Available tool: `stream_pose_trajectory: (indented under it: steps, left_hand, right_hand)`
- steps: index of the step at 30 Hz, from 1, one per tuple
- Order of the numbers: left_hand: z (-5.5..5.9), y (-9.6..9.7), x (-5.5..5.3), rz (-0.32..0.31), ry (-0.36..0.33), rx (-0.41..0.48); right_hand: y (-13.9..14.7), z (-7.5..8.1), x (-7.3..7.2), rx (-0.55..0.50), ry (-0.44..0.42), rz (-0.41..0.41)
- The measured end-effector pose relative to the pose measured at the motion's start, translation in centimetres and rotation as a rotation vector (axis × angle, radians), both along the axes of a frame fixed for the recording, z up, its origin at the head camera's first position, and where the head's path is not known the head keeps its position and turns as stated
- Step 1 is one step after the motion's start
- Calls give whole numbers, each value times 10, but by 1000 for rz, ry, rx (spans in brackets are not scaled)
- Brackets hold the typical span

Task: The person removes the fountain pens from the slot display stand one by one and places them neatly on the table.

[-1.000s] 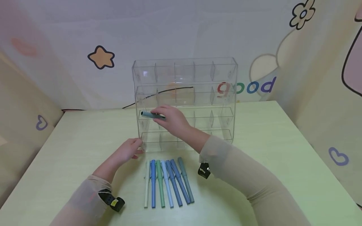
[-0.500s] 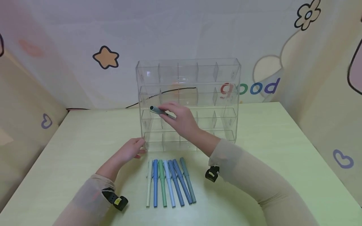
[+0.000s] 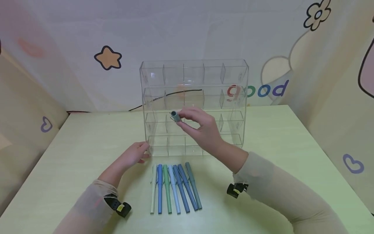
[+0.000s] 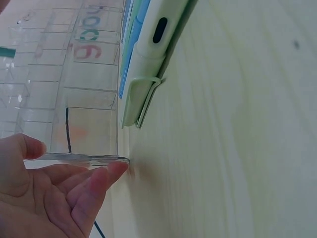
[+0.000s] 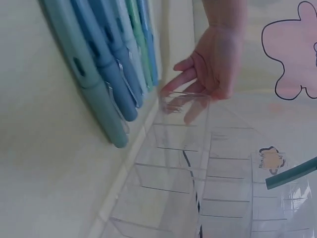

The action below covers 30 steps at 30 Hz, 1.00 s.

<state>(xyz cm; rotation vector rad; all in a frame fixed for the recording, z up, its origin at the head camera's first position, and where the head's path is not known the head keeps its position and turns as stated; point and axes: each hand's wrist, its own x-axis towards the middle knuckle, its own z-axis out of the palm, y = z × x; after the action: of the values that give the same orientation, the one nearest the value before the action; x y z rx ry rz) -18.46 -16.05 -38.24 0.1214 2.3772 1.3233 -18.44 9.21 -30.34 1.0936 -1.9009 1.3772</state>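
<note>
A clear acrylic rack [image 3: 193, 73] with rows of compartments stands upright on the table. My left hand [image 3: 135, 154] grips its lower left side panel, thumb on one face and fingers on the other in the left wrist view. In front of the rack, my right hand [image 3: 201, 127] pinches a grey-green pen [image 3: 175, 116] between thumb and fingers. This pen's end points towards the head camera; in the right wrist view part of the pen [image 5: 292, 174] shows at the right edge. Several capped pens, among them a green one [image 3: 167, 191], lie side by side before the rack.
The light wood-grain table [image 3: 280, 152] reaches to a printed cloth backdrop [image 3: 187, 29] close behind the rack. Cloth walls also border both sides. A pale green pen [image 3: 153, 190] is the leftmost of the row, a teal pen [image 3: 194, 187] the rightmost.
My right hand has moved right across the rack's front, and its pen has turned from lying sideways to pointing at the head camera. My left hand keeps its hold on the rack.
</note>
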Motion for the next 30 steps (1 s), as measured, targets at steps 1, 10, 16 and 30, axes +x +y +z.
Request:
stream_pose_trajectory:
  steps: [1, 10, 16, 30]
  left_hand:
    - [0, 0, 0, 0, 1, 2]
    - [1, -2, 2, -8, 38, -15]
    - [1, 0, 1, -16, 41, -14]
    - [3, 2, 3, -23, 43, -13]
  right_hand:
    - [2, -1, 3, 1, -28, 3]
    - [26, -23, 26, 60, -207, -19]
    - [41, -37, 34, 82, -268, -53]
    - [55, -49, 55, 91, -542, -96]
